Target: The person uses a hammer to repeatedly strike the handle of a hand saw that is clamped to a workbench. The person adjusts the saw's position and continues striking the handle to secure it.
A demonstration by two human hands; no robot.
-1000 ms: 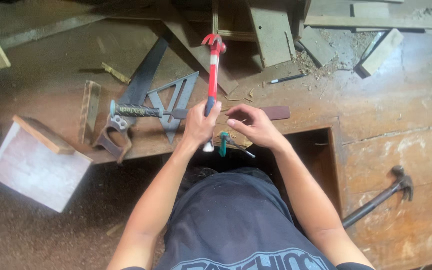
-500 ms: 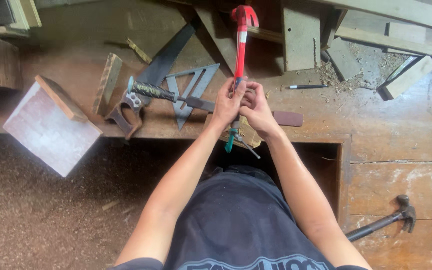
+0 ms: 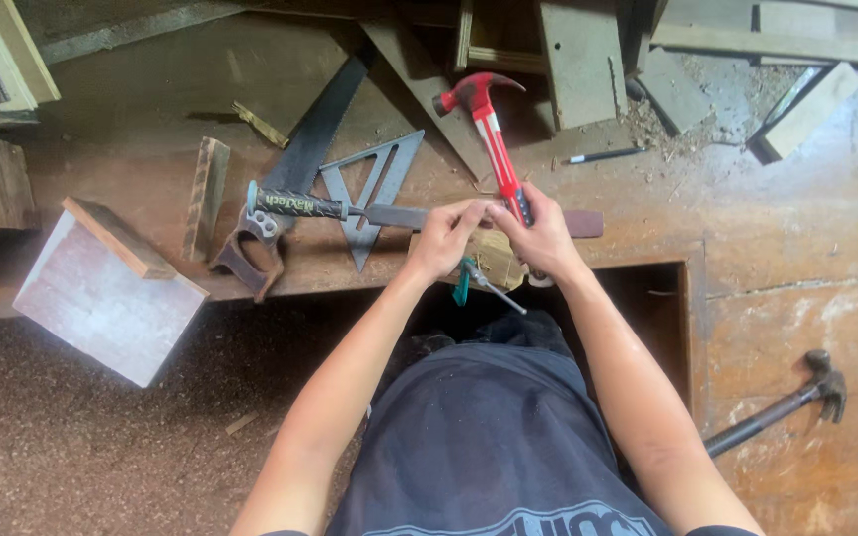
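Presently both forearms are extended forward from the torso, converging at the bench (image 3: 796,228) edge. The right hand (image 3: 546,236) is closed around the lower handle of the red hammer (image 3: 489,134), whose head is raised and tilted up-left above the bench. The left hand (image 3: 443,238) is pinched together just beside the right, fingertips on a small wood block (image 3: 497,260) at the bench edge; what exactly is pinched cannot be told.

Surroundings, by size: a pale board (image 3: 101,298) is seen leaning at the left below the bench; a handsaw (image 3: 295,174) lies diagonally, with a metal triangle square (image 3: 374,189) just beside it; a black-handled tool (image 3: 300,204) lies across the square, its blade pointing at the left hand. A second hammer (image 3: 777,407) lies well apart at lower right. A pencil (image 3: 603,155) lies near sawdust. A small teal-handled tool (image 3: 463,283) hangs under the hands.

Compared with half a second ago, the red hammer is lower and more tilted; the hands are unchanged in place.
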